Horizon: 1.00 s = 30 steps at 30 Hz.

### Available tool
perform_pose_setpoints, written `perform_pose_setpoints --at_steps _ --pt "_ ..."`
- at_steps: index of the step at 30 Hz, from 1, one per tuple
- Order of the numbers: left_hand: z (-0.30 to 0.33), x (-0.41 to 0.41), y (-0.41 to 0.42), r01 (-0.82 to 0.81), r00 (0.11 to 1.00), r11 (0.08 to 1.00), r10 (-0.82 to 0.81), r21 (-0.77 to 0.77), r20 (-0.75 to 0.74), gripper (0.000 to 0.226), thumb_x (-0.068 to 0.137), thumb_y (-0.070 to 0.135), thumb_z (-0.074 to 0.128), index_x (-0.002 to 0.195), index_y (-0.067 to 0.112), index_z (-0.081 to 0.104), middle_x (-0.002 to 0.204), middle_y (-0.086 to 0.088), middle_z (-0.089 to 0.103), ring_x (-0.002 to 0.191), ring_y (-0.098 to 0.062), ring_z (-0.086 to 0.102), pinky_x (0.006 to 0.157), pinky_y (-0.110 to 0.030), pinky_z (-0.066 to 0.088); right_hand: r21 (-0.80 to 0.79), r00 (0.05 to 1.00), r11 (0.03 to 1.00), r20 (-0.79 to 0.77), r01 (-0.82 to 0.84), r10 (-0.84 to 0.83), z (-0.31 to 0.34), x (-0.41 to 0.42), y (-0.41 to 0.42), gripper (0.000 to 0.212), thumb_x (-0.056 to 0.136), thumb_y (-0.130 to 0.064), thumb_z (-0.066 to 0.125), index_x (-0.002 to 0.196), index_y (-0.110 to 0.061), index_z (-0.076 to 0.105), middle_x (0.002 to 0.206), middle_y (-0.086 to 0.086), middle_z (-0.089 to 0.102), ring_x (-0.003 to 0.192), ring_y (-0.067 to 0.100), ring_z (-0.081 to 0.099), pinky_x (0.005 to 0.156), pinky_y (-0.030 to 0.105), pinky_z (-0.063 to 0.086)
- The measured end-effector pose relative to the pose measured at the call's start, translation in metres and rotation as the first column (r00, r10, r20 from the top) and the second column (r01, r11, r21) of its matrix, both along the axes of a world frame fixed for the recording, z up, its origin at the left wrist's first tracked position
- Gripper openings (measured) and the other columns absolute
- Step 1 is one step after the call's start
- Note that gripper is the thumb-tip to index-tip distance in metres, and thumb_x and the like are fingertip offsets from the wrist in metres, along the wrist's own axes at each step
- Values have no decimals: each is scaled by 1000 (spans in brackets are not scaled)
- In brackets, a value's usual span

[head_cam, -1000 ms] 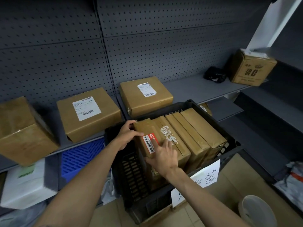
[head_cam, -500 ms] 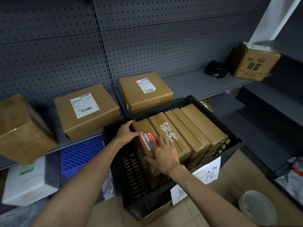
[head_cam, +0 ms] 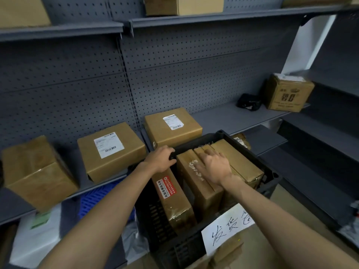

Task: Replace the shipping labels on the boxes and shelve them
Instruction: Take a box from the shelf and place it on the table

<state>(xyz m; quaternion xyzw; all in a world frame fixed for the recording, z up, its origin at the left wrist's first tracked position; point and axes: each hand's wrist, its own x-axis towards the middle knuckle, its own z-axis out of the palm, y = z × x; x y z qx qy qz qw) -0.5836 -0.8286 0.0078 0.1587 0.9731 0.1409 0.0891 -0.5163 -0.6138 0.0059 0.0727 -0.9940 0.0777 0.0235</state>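
A black plastic crate (head_cam: 272, 178) holds several brown cardboard boxes standing on edge. The leftmost box (head_cam: 172, 199) carries a red and white sticker and leans away from its neighbours, leaving a gap. My left hand (head_cam: 161, 159) grips its far end, by the crate's back rim. My right hand (head_cam: 213, 166) rests flat with spread fingers on the second box (head_cam: 198, 183), which shows torn white label remnants, and on the one beside it. Two boxes with white shipping labels (head_cam: 111, 150) (head_cam: 172, 127) lie on the grey shelf (head_cam: 229, 117) behind.
A plain brown box (head_cam: 37, 171) sits at the shelf's left, a printed box (head_cam: 289, 93) and a black object (head_cam: 248, 101) at its right. A handwritten paper sign (head_cam: 227, 228) hangs on the crate's front. A blue crate (head_cam: 101, 197) and white parcel (head_cam: 37, 235) lie below.
My left hand has curled round the stickered box's far end and the box now leans apart from the others. My right hand slid from that box onto the neighbouring boxes. The view tilted up.
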Motion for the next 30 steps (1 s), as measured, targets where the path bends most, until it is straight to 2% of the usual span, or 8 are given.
perform_pose_setpoints --at_steps 4,8,13,17,20,24,30 --pt "36 -3 36 109 991 991 -114 -79 -71 39 99 41 57 134 23 56 130 -3 55 118 -25 56 92 -46 50 71 997 996 -56 61 -57 32 1 41 49 95 -51 44 135 -23 52 137 8 51 127 29 46 107 44 36" --pt "61 -1 87 218 969 972 -226 -85 -101 36 101 36 56 133 20 56 126 -4 52 120 -26 51 97 -47 46 85 988 988 -102 125 -116 57 18 85 50 96 -51 43 137 -24 50 135 6 52 125 31 47 103 43 37" --pt "90 22 183 355 891 916 -392 -184 -231 45 101 44 52 140 23 51 138 -5 54 127 -28 50 101 -45 45 106 958 966 -189 238 -215 84 59 158 47 95 -52 43 129 -23 56 129 5 57 118 30 52 97 42 40" --pt "106 58 272 458 812 866 -500 -201 -302 53 101 48 51 146 21 47 144 -5 52 131 -29 49 100 -45 45 124 909 920 -251 372 -334 95 103 226 44 94 -51 44 122 -21 59 124 6 60 113 29 56 93 42 43" --pt "113 91 333 543 744 817 -575 -194 -341 54 101 51 47 146 23 46 145 -4 52 131 -29 49 99 -45 44 124 849 857 -267 500 -456 97 148 276 44 93 -53 43 119 -21 60 121 5 61 111 29 57 92 41 43" --pt "114 140 405 670 637 716 -690 -194 -344 56 101 54 46 146 22 46 145 -2 53 131 -27 49 100 -43 42 120 754 754 -259 646 -604 96 222 328 48 94 -54 42 125 -22 57 125 5 60 114 29 56 94 41 42" --pt "104 233 502 852 435 503 -834 -144 -340 55 101 53 46 145 21 49 143 -1 55 129 -25 51 101 -43 42 117 548 536 -221 836 -807 87 353 378 48 92 -55 43 120 -19 59 120 6 61 114 29 56 93 42 43"
